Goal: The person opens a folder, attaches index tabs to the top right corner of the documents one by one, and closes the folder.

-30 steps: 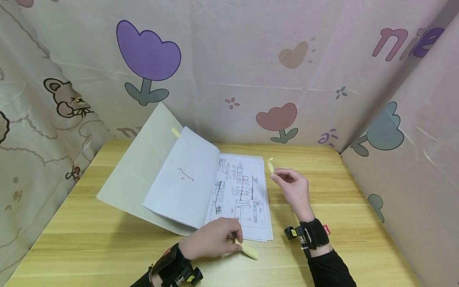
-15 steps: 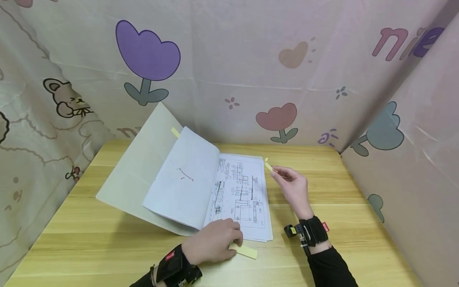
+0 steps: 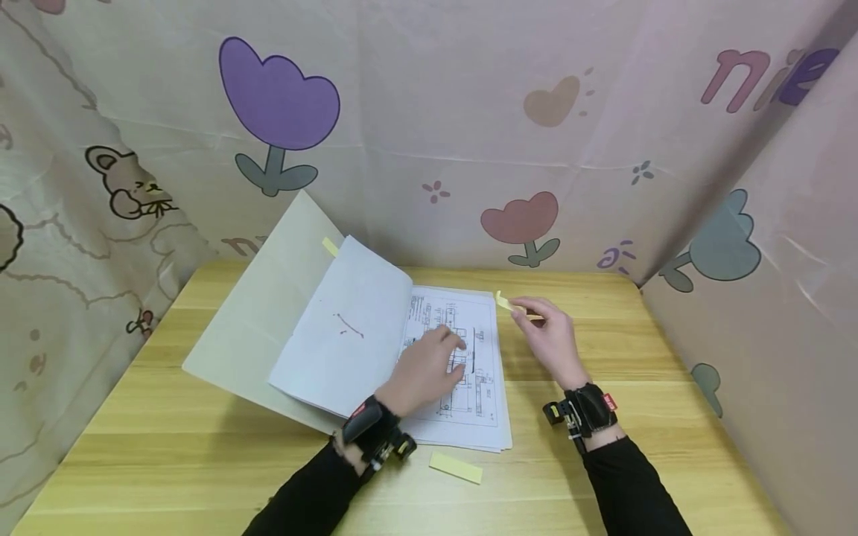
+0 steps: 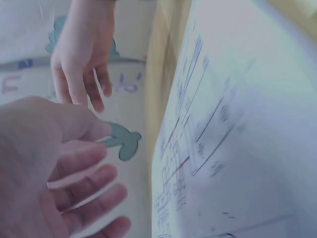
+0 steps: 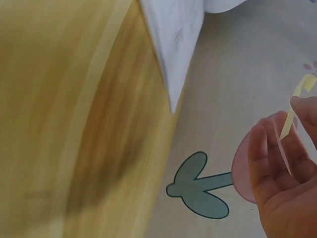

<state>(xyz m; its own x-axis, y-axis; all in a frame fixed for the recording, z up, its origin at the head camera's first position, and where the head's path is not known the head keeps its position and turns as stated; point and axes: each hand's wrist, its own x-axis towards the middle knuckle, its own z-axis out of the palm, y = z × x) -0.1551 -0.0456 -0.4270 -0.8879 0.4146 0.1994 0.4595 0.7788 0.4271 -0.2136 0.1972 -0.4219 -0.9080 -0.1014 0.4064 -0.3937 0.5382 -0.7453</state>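
Note:
A thin yellow sticky note strip (image 3: 502,301) with a curled end is pinched between thumb and fingers of my right hand (image 3: 551,339), beside the upper right corner of a printed drawing sheet (image 3: 485,424). The right wrist view shows the same strip sticking out past the thumb. Over the drawing sheet hovers my left hand (image 3: 421,372), fingers loosely bent and holding nothing, as the left wrist view also shows. The sheet belongs to an open folder with a cream cover (image 3: 258,320). A turned white page (image 3: 348,339) leans against that cover.
A pad of yellow sticky notes (image 3: 456,467) lies on the wooden table (image 3: 603,476) below the folder. One yellow tab (image 3: 330,246) sticks out at the top of the turned page. Patterned fabric (image 3: 415,112) rises behind the table and at both sides.
My left hand has let go of the sticky note pad and moved up over the drawing sheet. The strip in my right hand has tilted toward the sheet's corner.

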